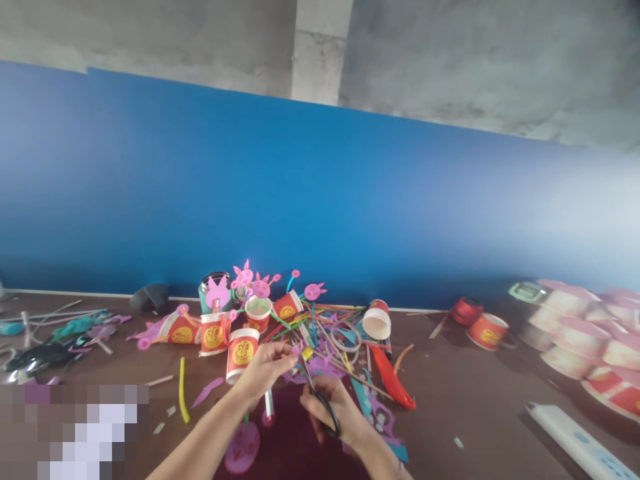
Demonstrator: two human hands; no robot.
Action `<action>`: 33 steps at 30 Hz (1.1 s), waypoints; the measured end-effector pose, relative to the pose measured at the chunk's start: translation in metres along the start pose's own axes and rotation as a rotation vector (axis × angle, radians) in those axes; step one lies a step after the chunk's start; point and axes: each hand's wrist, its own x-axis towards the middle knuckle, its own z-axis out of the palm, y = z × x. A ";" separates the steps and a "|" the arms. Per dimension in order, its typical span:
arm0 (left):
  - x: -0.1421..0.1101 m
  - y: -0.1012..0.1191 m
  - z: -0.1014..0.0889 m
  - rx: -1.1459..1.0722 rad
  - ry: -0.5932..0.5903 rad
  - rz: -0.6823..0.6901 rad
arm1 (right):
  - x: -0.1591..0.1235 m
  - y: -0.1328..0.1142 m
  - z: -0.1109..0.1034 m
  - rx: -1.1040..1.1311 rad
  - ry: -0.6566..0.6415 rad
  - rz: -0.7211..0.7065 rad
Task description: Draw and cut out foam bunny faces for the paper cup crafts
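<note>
My right hand (336, 405) is closed around the handle of a pair of scissors (307, 377), whose blades point up and away. Close to the blades, my left hand (267, 369) pinches something small that I cannot make out; a bit of yellow (307, 353) shows beside its fingertips. Below my left wrist lie a white marker-like stick (269, 404) and a pink paper face (242, 448). Just beyond both hands is a heap of coloured strips and purple paper scraps (323, 365).
Red paper cups (243, 353), some bearing pink paper animal heads (261, 287), stand behind and left. A red balloon-like piece (390, 379) lies right of the heap. Farther right are stacked cups (570, 333) and a white power strip (580, 437). A blue panel (320, 193) rises behind the table.
</note>
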 end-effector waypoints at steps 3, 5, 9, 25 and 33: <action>0.001 -0.001 -0.001 -0.006 0.006 0.003 | 0.000 0.001 0.000 0.000 0.003 0.005; 0.001 -0.002 -0.001 -0.010 0.001 0.001 | 0.001 0.002 0.000 -0.001 0.006 0.006; 0.002 -0.004 0.000 -0.022 -0.025 -0.005 | 0.001 0.004 0.000 -0.012 0.009 -0.008; 0.003 -0.006 -0.003 -0.014 -0.060 -0.024 | 0.003 0.008 0.001 0.002 0.037 -0.031; 0.004 -0.012 -0.001 0.000 -0.025 0.049 | 0.004 0.008 0.002 0.004 0.063 -0.014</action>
